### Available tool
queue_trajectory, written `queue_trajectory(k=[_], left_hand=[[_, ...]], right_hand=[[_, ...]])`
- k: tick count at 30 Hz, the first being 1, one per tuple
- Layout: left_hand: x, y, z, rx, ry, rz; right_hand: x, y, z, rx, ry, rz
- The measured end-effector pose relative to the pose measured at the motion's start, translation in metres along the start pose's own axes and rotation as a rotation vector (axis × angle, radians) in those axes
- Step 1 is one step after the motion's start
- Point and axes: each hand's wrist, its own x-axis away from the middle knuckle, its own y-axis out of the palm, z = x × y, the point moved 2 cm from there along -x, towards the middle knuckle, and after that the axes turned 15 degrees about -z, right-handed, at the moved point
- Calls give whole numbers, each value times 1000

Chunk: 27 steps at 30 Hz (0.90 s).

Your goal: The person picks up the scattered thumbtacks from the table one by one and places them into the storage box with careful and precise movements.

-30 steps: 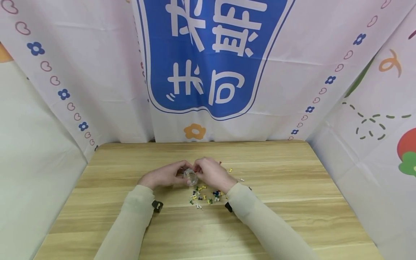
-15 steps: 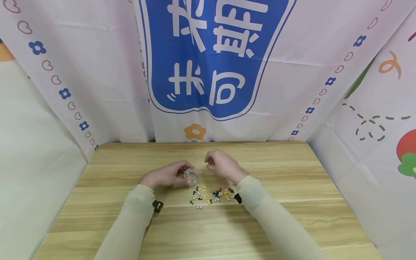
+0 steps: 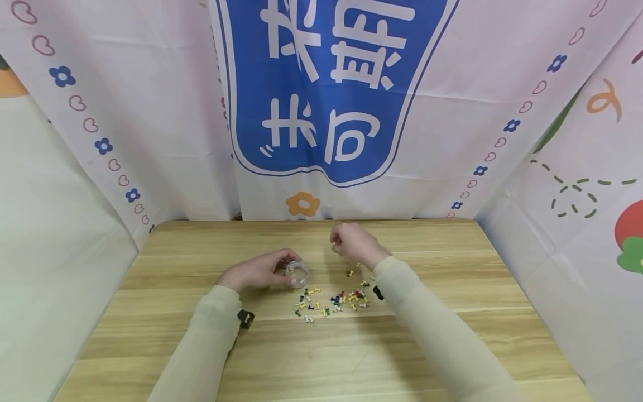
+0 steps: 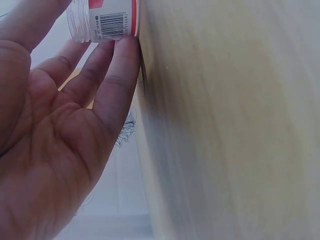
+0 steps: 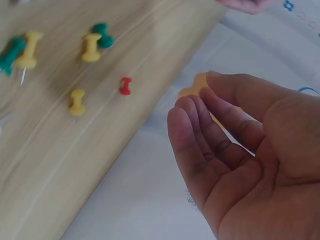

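Observation:
In the head view my left hand holds a small clear jar on the table, its round mouth uncovered. The left wrist view shows the same jar with a threaded rim and a red-and-white barcode label; thumb and fingers reach round it. My right hand hovers behind the scattered push pins, its fingers loosely curled. Nothing sits between those fingers in the right wrist view. A red push pin and a yellow push pin lie nearest that hand.
Red, yellow, green, blue and white pins spread over the wooden table in front of the jar and to its right. Some metal points stick out sideways. A white printed cloth hangs at the table's back edge.
My right hand has left the jar, where something red showed at its fingertips, and moved right and back. Pins under it came into view. The left hand has stayed on the jar.

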Motion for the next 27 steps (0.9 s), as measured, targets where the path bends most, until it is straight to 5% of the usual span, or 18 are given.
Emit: queue_trajectory(k=[27], left_hand=[[-1, 1, -2, 24, -5, 1]], right_hand=[[-16, 20, 11, 377, 54, -96]])
